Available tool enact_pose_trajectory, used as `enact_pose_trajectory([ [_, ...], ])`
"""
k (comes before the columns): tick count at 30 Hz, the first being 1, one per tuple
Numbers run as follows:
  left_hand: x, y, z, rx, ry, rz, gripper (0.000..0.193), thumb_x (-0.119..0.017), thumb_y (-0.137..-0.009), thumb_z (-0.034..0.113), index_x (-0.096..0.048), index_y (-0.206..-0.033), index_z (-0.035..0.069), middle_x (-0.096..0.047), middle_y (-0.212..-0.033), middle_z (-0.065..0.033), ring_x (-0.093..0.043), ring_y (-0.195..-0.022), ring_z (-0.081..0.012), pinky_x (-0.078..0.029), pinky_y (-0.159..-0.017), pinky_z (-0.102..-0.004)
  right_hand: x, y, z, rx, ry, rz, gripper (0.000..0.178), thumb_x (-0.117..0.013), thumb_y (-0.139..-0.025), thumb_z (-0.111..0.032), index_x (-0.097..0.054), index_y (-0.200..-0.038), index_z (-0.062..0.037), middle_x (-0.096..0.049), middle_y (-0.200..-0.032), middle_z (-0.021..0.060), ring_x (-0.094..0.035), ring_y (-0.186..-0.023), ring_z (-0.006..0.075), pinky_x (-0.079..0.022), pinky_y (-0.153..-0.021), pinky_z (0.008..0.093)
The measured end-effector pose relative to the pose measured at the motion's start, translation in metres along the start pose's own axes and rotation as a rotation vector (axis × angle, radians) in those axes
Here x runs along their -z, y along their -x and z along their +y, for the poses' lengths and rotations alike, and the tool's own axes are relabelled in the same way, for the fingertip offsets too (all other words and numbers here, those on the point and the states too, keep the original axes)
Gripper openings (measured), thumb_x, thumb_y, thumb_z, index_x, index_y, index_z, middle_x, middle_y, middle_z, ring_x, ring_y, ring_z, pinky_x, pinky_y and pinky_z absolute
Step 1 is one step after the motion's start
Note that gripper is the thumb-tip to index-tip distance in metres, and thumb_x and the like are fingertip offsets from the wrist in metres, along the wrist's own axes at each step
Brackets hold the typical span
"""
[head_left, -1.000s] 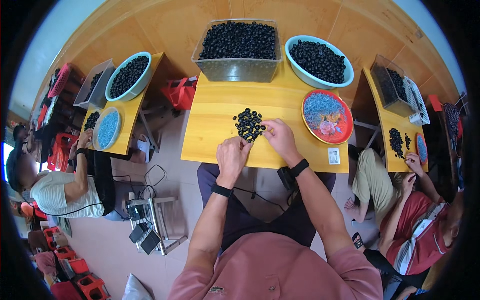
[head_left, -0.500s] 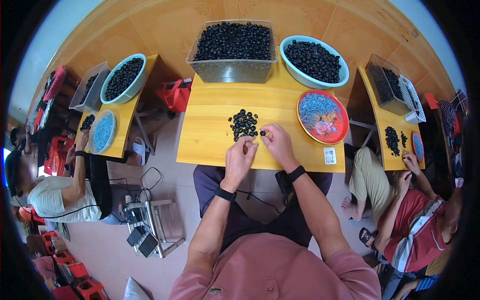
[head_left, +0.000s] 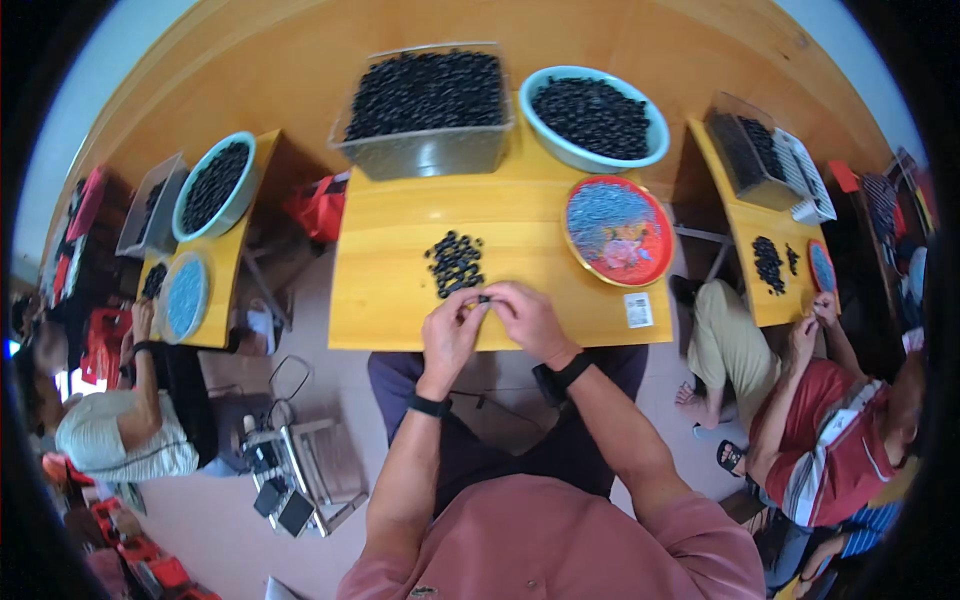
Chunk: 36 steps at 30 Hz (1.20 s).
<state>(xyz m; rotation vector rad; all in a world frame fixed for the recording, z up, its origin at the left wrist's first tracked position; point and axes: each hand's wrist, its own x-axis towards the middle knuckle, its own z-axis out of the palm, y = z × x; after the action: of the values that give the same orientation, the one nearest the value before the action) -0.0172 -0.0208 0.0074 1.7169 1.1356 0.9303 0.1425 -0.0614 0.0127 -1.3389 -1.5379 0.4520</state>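
My left hand (head_left: pixel 450 332) and my right hand (head_left: pixel 528 322) meet over the front edge of the yellow table (head_left: pixel 390 318). Their fingertips are closed in a pinch around one small black piece (head_left: pixel 485 298); the fingers cover most of it. Just beyond my left hand lies a loose pile of small, round black pieces (head_left: pixel 455 262). To the right stands a round red tray (head_left: pixel 655 250) with a flower print, holding many thin blue-grey pieces (head_left: pixel 608 215) too small to make out.
A clear plastic bin (head_left: pixel 425 155) and a light-blue basin (head_left: pixel 535 125), both full of black pieces, stand at the back. A white label (head_left: pixel 638 310) lies near the right corner. Other people sit at side tables, left (head_left: pixel 135 410) and right (head_left: pixel 835 440). A metal stool (head_left: pixel 305 470) stands on the floor.
My hands have come together, the left now pinching the black piece beside the right. They have drawn slightly away from the pile. The whole view has shifted and is a little blurred.
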Motion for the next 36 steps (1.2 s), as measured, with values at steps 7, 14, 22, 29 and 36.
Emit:
enact_pose_trajectory([
  [7,-0.005,-0.002,0.005,0.101,0.134,-0.023,0.017,-0.071,-0.095,0.004,-0.069,-0.111,0.000,-0.065,-0.081,0.0020,-0.056,-0.074,-0.0051,-0.047,-0.069,-0.0222,0.002,0.002,-0.003,-0.041,-0.037,0.031,0.015,-0.068,-0.090,-0.002,-0.068,-0.106,-0.0016,-0.072,-0.097,0.0152,-0.072,-0.087,0.0314,-0.057,-0.075,0.0375],
  [14,-0.011,0.002,0.000,0.031,0.125,-0.021,0.016,-0.073,-0.091,0.006,-0.067,-0.105,0.001,-0.067,-0.078,-0.0021,-0.057,-0.068,-0.0067,-0.048,-0.064,-0.0242,0.045,0.006,-0.003,-0.012,0.211,0.244,0.005,-0.069,-0.087,-0.009,-0.070,-0.090,-0.0043,-0.070,-0.084,0.0131,-0.068,-0.078,0.0327,-0.053,-0.070,0.0407],
  [22,-0.015,0.001,-0.007,-0.035,-0.002,0.009,0.016,-0.076,-0.088,0.010,-0.067,-0.100,0.005,-0.069,-0.074,-0.0040,-0.061,-0.064,-0.0132,-0.048,-0.061,-0.0277,0.164,-0.017,0.038,-0.429,0.565,0.133,0.011,-0.070,-0.086,-0.016,-0.078,-0.090,-0.0095,-0.074,-0.087,0.0151,-0.072,-0.085,0.0354,-0.056,-0.074,0.0449],
  [29,-0.012,0.005,-0.002,-0.001,0.041,-0.022,0.011,-0.072,-0.091,0.003,-0.066,-0.101,0.001,-0.062,-0.078,0.0022,-0.053,-0.071,-0.0051,-0.045,-0.067,-0.0223,0.156,-0.027,0.025,-0.576,0.747,-0.068,0.013,-0.075,-0.083,-0.022,-0.078,-0.090,-0.0110,-0.074,-0.088,0.0173,-0.071,-0.087,0.0375,-0.056,-0.076,0.0472],
  [36,-0.010,0.006,0.002,-0.026,-0.013,-0.024,0.011,-0.072,-0.091,0.004,-0.066,-0.099,0.001,-0.062,-0.075,0.0016,-0.054,-0.069,-0.0062,-0.046,-0.065,-0.0240,0.154,-0.023,0.041,-0.578,0.726,-0.050,0.013,-0.073,-0.080,-0.017,-0.076,-0.087,-0.0060,-0.074,-0.087,0.0161,-0.071,-0.087,0.0371,-0.056,-0.078,0.0449],
])
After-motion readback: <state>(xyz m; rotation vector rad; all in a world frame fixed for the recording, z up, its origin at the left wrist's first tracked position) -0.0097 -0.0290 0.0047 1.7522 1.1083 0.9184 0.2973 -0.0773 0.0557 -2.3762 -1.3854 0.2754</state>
